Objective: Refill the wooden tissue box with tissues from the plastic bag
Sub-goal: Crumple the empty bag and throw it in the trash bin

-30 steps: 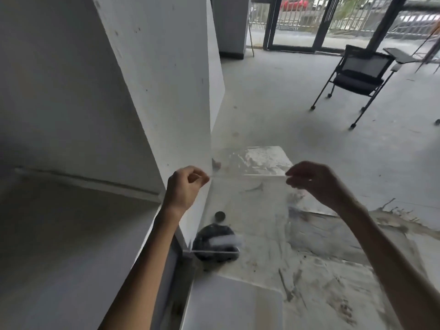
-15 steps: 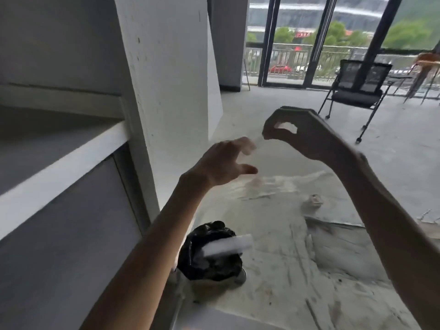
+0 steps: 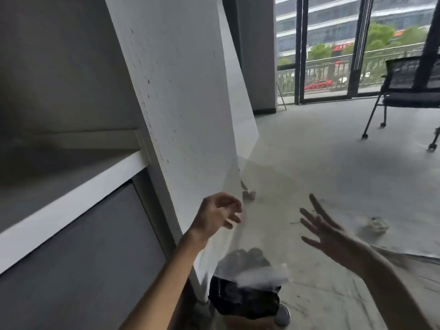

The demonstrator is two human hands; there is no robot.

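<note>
My left hand hovers beside the white wall panel, fingers loosely curled and apart, with nothing clearly gripped. My right hand is spread wide open, palm toward the floor. A faint clear plastic film seems to hang in the air just under my left hand. Below it stands a small bin lined with a black bag, with a blurred white and clear wrapper lying across its top. No wooden tissue box or tissues are in view.
A white wall panel and a grey shelf unit fill the left. A crumpled scrap lies on the concrete floor. A black chair stands at the far right before glass doors. My shoe is beside the bin.
One second ago both hands stretched a clear film between them. My right hand then rose pinching it and has now dropped and spread open; my left hand has lowered. The view has tilted up.
</note>
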